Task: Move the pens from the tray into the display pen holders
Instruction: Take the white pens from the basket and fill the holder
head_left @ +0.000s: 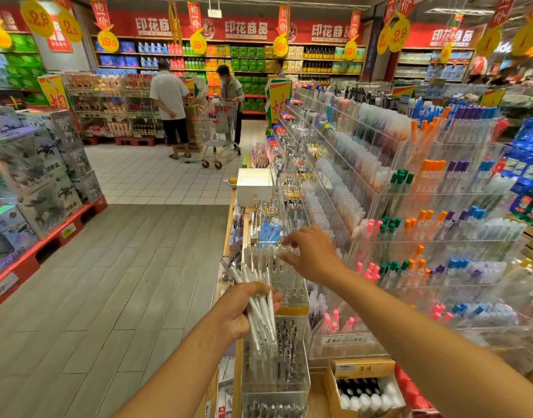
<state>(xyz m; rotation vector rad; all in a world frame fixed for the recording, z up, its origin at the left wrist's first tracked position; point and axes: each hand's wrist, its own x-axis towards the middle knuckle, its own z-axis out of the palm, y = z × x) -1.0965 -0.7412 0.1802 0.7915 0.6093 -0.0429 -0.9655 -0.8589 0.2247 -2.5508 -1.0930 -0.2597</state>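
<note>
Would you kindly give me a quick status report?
Left hand grips white pens. Right hand pinching at clear holder. Nothing in the way.

Red banners (pixel 245 29) along the back wall are showing "印花商品". Yellow hanging discs (pixel 107 41) are reading "19.9" and "2.9". A shelf price label (pixel 343 340) is showing "1.90".

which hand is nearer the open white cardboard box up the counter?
Right. The right hand reaches over the clear pen holder, nearer the white box; the left hand is further back, holding white pens.
</note>
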